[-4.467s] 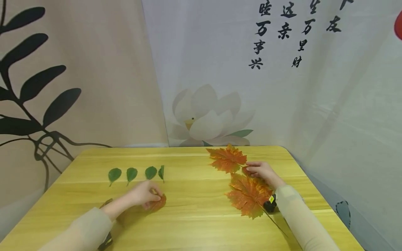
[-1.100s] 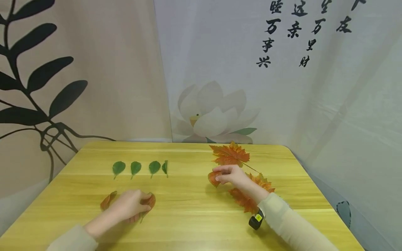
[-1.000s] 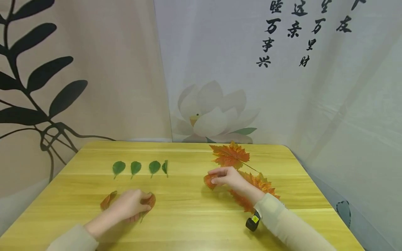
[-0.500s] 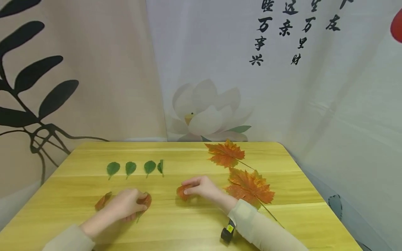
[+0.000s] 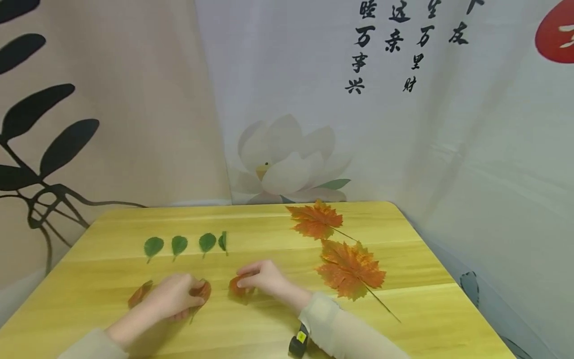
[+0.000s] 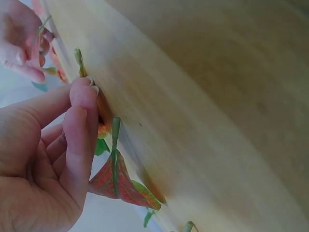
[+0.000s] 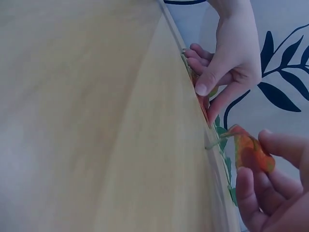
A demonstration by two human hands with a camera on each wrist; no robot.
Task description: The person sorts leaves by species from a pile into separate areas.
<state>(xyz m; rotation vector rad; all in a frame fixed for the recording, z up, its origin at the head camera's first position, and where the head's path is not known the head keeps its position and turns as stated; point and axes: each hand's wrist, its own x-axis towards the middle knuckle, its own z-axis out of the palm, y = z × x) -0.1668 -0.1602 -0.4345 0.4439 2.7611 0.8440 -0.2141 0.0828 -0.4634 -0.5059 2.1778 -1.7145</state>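
Observation:
In the head view, my left hand pinches the edge of a reddish-brown leaf low at the table, its stem pointing toward me. Just right of it, my right hand holds an orange-red leaf between thumb and fingers. The right wrist view shows this leaf raised, with its pale stem sticking out to the left. Another reddish leaf lies beyond my left forearm; its green-veined face shows in the left wrist view.
Several small green leaves lie in a row across the back left of the wooden table. Two large orange maple leaves with thin stems lie at the right. A printed curtain hangs behind the table.
My right hand has carried the orange-red leaf from beside the maple leaves leftward and nearer, close to my left hand. My left hand has shifted slightly left with its leaf. The head view has turned.

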